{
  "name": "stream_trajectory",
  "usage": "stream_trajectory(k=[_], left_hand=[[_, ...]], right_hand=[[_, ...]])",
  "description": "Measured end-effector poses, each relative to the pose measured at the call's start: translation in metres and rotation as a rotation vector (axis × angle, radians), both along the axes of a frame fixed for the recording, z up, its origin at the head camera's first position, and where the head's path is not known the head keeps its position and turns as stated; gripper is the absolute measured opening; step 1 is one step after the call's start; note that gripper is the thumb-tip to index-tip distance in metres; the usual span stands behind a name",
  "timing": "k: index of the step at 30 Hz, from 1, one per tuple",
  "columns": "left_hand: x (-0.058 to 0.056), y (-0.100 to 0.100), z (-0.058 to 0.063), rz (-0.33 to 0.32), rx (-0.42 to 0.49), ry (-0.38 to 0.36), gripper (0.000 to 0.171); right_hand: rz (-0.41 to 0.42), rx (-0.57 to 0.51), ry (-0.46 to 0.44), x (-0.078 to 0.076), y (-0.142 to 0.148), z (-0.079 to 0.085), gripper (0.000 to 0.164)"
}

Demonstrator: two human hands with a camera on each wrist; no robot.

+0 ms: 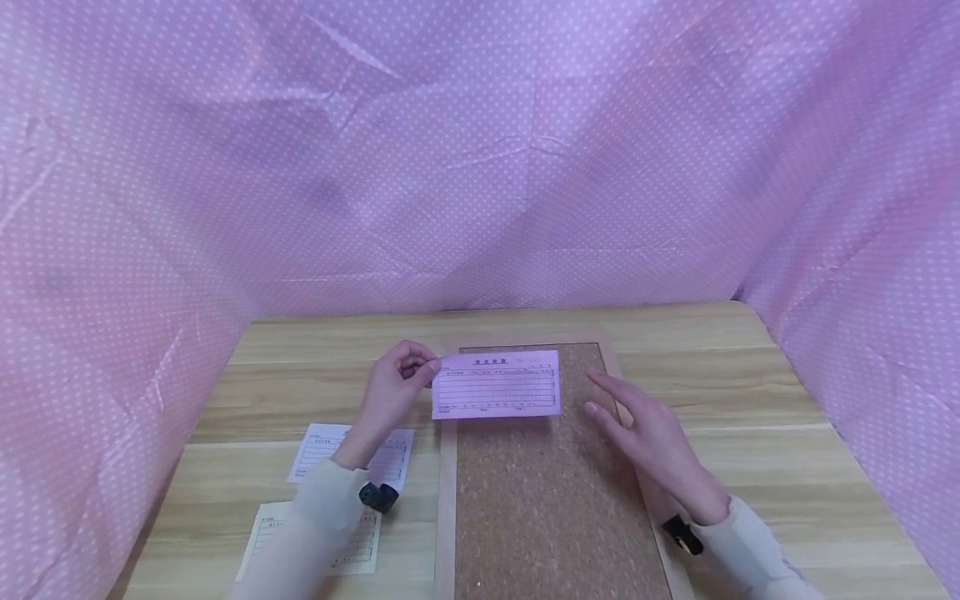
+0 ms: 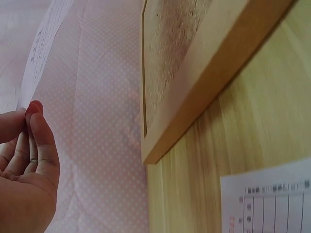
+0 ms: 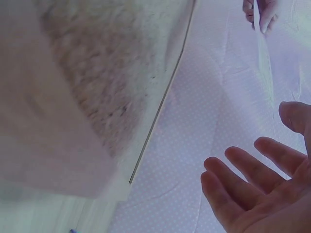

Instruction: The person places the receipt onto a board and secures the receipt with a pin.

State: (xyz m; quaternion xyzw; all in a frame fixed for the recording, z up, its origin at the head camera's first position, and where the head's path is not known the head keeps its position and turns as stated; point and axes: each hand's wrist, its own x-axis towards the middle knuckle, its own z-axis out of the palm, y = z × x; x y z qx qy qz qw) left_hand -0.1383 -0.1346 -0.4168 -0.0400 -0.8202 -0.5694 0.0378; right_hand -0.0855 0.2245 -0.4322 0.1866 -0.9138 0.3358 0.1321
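A pink printed form slip is held up over the far end of a wood-framed cork board. My left hand pinches its left edge between thumb and fingers; in the left wrist view the slip rises from the fingertips, seen nearly edge-on. To the right of the slip, my right hand hovers by the board's right side, its fingers extended and apart from the paper. The right wrist view shows that hand with fingers spread and nothing in them.
Left of the board lie a white form slip and, nearer, a cream one, both partly covered by the left arm. Wood-grain tabletop extends on both sides. A pink dotted cloth hangs behind and around the table.
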Motion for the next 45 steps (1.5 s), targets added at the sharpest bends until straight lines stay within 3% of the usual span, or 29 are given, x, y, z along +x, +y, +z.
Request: stream_trajectory(k=[20,36,45], left_hand=[[0.001,0.019,-0.005,-0.023,0.061,-0.015,0.01],[-0.001,0.026,-0.011,-0.03,0.07,-0.017,0.009],[0.0,0.029,-0.011,-0.022,0.087,-0.03,0.009]], right_hand=[[0.031,-0.198,-0.024,-0.006,-0.014,0.011,0.042],[-0.009,-0.274,-0.15,-0.012,-0.022,0.016,0.038],[-0.022,-0.281,-0.153,-0.015,-0.023,0.013,0.032]])
